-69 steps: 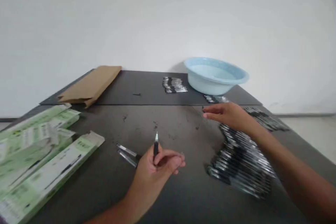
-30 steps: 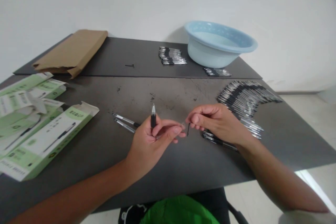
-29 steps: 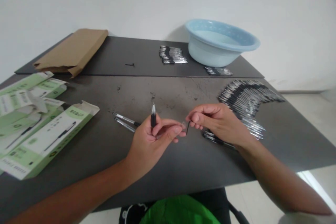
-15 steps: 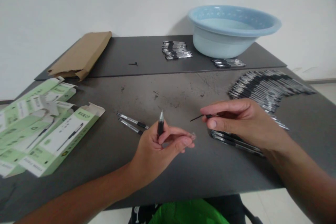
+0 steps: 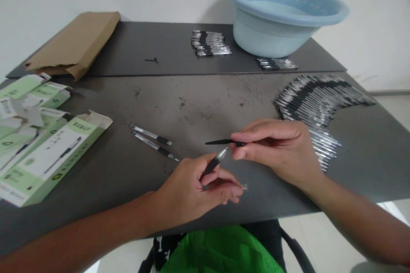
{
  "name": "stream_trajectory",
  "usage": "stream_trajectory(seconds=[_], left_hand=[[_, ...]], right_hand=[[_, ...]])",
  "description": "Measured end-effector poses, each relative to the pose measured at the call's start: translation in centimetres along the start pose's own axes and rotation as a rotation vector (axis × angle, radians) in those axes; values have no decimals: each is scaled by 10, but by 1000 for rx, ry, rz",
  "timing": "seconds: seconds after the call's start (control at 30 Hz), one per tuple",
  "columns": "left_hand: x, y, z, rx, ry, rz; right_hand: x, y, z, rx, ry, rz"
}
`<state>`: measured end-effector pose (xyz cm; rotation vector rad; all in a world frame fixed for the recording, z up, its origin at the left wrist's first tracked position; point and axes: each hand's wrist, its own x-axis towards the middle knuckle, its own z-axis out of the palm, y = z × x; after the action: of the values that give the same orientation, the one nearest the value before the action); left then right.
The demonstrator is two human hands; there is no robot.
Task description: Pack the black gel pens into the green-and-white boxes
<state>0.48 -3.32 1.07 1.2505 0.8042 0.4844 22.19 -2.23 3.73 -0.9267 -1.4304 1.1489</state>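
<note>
My left hand [image 5: 205, 183] is closed around a pen [image 5: 212, 166] with a black grip, its metal point showing above the fingers and tilted up to the right. Between the fingertips of that hand sits a small clear piece [image 5: 244, 187], too small to make out. My right hand [image 5: 278, 147] pinches a black pen cap [image 5: 221, 141], whose thin clip points left, just above the pen's point and apart from it. Two uncapped pens, a rear pen [image 5: 150, 134] and a front pen [image 5: 155, 146], lie on the table beyond my left hand.
Many pens [image 5: 307, 98] lie in a curved row at the right. Smaller groups of pens [image 5: 211, 43] lie near the light blue basin [image 5: 288, 19]. Green-and-white boxes [image 5: 57, 153] and a brown paper package [image 5: 73, 42] are at left. A thin black piece [image 5: 151, 60] lies at the back.
My right hand has moved left with the cap, bringing it near the pen's point. The pen in my left hand has tipped from upright toward the right. The view has tilted down.
</note>
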Motion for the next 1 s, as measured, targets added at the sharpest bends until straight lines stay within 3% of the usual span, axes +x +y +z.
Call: stream_trajectory(seconds=[0.2,0.67,1.0], left_hand=[[1,-3,-2,29,-47,-10],[4,1,-5,82,-134,-165],[5,0,-14,111,-179,-213]], right_hand=[[-1,3,0,-51,-59,-81],[2,-9,-17,-197,-223,-51],[3,-15,-24,-328,-252,-34]])
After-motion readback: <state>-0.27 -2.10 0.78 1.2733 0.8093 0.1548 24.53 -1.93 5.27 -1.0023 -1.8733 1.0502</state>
